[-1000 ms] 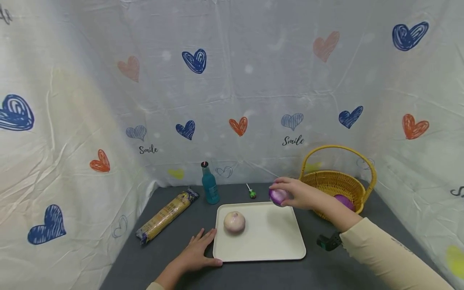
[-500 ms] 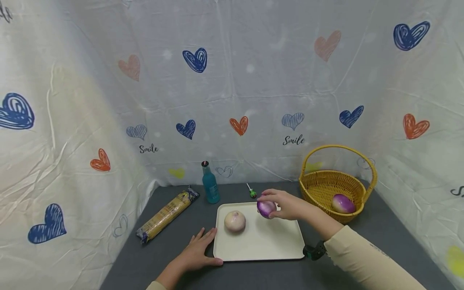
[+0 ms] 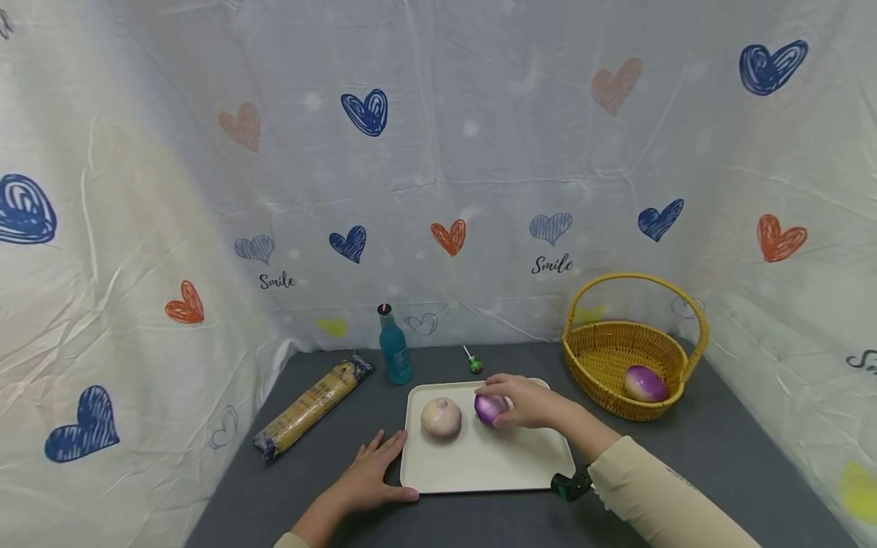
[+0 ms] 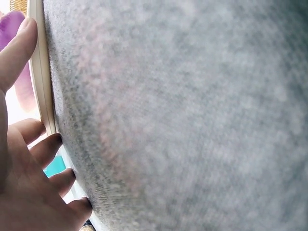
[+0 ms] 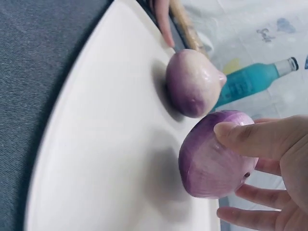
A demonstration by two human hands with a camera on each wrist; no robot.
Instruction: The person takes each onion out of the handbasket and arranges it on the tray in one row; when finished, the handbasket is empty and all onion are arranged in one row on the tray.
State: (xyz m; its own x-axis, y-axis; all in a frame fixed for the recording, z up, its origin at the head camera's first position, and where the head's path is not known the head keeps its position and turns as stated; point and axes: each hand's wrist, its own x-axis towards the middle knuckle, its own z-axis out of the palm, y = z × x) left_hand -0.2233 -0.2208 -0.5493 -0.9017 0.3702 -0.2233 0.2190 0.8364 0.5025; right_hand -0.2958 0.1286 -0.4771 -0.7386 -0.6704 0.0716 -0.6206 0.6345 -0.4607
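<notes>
My right hand [image 3: 526,402] pinches a purple onion [image 5: 211,161] between thumb and fingers, close over the cream tray [image 3: 493,468]. In the right wrist view the onion's shadow falls on the tray beneath it. To its left a paler onion [image 3: 441,418] sits on the tray, its tip pointing up. At the tray's left edge my left hand [image 3: 370,476] rests with fingers spread, thumb at the front left corner. The left wrist view shows the thumb and fingertips of the left hand [image 4: 36,159] along the tray's rim [image 4: 41,82].
A yellow wicker basket [image 3: 582,358] with a raised handle stands at the back right, another purple onion [image 3: 645,383] inside. Behind the tray are a blue bottle [image 3: 395,352] and a green lollipop [image 3: 475,364]. A long yellow packet [image 3: 314,407] lies left. Patterned cloth hangs around the table.
My right hand has carried the purple onion left and down from the tray's back right edge, near the basket, to beside the pale onion. The left hand stays at the tray's edge.
</notes>
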